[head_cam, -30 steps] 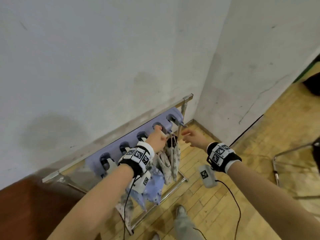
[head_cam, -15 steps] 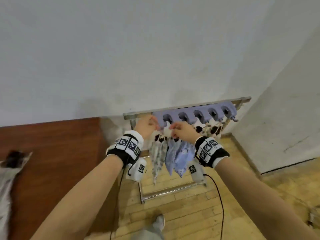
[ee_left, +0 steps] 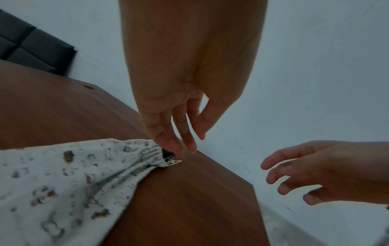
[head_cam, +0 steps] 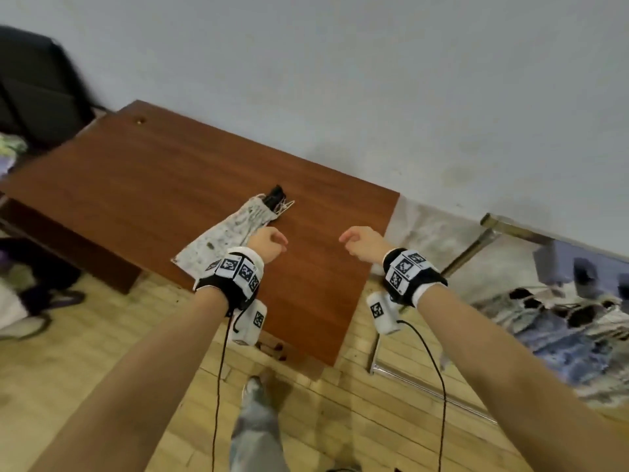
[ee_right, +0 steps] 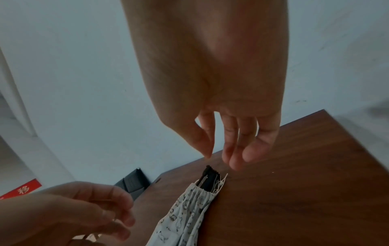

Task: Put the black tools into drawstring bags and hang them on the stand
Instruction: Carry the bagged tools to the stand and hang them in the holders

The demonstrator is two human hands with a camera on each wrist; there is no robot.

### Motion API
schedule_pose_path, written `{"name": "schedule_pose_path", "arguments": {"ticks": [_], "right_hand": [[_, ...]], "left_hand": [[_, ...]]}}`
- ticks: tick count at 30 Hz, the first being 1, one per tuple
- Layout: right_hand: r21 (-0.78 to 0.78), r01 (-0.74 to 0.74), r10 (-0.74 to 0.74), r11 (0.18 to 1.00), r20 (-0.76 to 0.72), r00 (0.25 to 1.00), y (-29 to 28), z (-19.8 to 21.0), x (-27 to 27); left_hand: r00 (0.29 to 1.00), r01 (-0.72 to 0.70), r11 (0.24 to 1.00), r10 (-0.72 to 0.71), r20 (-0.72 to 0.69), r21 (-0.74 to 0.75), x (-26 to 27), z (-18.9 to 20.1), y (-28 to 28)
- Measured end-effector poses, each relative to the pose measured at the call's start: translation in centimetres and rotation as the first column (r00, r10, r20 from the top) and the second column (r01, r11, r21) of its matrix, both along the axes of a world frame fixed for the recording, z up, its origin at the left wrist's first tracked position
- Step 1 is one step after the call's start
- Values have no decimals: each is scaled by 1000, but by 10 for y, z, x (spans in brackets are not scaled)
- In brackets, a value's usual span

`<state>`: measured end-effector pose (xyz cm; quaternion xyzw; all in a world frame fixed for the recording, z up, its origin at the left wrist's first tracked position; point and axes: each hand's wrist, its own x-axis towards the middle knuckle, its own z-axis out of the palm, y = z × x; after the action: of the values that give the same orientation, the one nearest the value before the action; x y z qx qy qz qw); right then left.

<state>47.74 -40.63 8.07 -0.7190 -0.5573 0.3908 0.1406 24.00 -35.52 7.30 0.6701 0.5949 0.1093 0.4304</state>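
A white patterned drawstring bag (head_cam: 227, 237) (ee_left: 63, 179) (ee_right: 185, 211) lies flat on the brown table (head_cam: 143, 185). A black tool (head_cam: 275, 195) (ee_right: 207, 178) pokes out of its gathered mouth. My left hand (head_cam: 269, 243) (ee_left: 181, 126) hovers over the bag near its mouth, fingers relaxed and empty. My right hand (head_cam: 360, 241) (ee_right: 235, 146) hangs above the bare table to the right of the bag, also loose and empty. The stand (head_cam: 510, 229) is at the right, with several filled bags (head_cam: 571, 321) hanging from its lilac hook rail (head_cam: 578, 264).
A black chair (head_cam: 37, 93) stands at the far left by the wall. Bags and cloth (head_cam: 30, 277) lie on the wooden floor at the left. My foot (head_cam: 253, 386) is below the table's near corner.
The view swung left from the stand to the table. Both hands left the hanging bags and now hover over the table near the bag lying there.
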Motion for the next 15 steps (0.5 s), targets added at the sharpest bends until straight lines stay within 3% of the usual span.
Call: {"name": "schedule_pose_path", "arguments": {"ticks": [3,8,15], "right_hand": [[-42,-34,35,999,10,999,49,-11,-41],[-192,60,-58,980,15,998,114,-38,-87],[-358,262,-307,896,-74,949,176,-77,-110]], "left_hand": [[999,-34,999,33,-29,-21,-43,-13,37],[991,-15,997,5,-136,-76,-89,-32,110],[965,54,979,-101,-243,-194,-90,-51,196]]}}
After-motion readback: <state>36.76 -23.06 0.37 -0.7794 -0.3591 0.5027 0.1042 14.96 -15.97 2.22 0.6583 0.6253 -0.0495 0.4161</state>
